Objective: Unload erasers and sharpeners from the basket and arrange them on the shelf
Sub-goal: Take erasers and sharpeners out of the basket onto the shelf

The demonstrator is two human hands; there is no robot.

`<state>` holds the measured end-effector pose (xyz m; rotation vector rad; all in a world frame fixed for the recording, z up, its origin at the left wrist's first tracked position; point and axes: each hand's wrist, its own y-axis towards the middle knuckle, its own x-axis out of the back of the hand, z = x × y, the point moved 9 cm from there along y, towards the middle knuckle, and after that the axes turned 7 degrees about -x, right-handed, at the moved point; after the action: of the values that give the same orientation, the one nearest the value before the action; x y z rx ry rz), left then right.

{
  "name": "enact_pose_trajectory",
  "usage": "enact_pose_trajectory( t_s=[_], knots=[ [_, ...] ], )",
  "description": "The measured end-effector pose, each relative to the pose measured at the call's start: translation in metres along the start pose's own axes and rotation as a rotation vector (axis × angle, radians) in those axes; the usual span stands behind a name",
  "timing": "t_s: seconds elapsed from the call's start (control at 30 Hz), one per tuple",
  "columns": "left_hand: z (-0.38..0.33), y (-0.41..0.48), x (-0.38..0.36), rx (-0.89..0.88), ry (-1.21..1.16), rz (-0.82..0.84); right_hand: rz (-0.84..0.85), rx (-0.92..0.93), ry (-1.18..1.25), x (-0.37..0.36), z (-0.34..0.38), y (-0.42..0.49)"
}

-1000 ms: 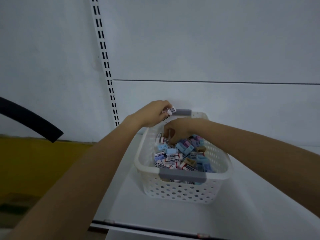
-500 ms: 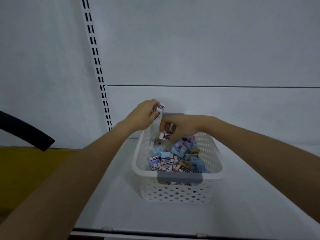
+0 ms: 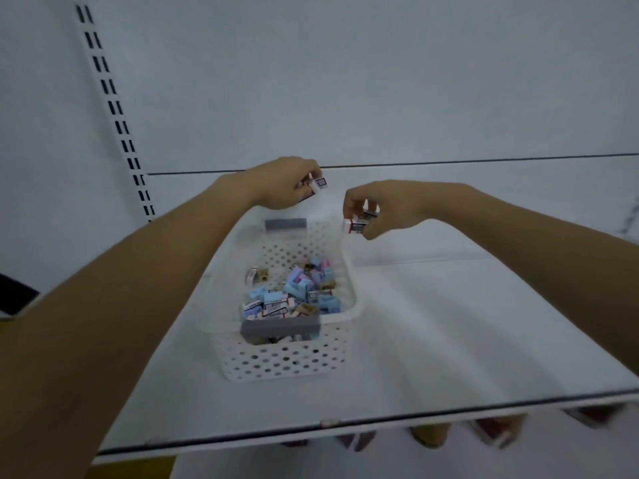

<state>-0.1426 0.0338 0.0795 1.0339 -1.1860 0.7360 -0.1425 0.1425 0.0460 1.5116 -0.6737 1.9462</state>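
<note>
A white perforated basket with grey handles stands on the white shelf. Inside lie several erasers and sharpeners in blue, pink, tan and white. My left hand is raised above the basket's far rim and pinches a white eraser with a dark label. My right hand hovers to the right of the far handle and holds white erasers in its curled fingers.
A slotted upright runs down the back panel at the left. The shelf's front edge has a dark strip, and blurred red and tan goods sit on the level below. A dark object shows at the left edge.
My right hand has come up out of the basket with erasers and moved right. My left hand has stayed high with its eraser. The view has tilted down, showing the shelf's front edge.
</note>
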Motion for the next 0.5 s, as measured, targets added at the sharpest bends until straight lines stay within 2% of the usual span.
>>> enact_pose_trajectory(
  t_s=[0.23, 0.5],
  knots=[
    [-0.109, 0.061, -0.01, -0.093, 0.091, 0.089, 0.04, -0.119, -0.067, -0.003, -0.101, -0.076],
    [-0.234, 0.131, -0.037, -0.112, 0.004, 0.07, -0.013, -0.202, -0.057, 0.009, -0.225, -0.165]
  ],
)
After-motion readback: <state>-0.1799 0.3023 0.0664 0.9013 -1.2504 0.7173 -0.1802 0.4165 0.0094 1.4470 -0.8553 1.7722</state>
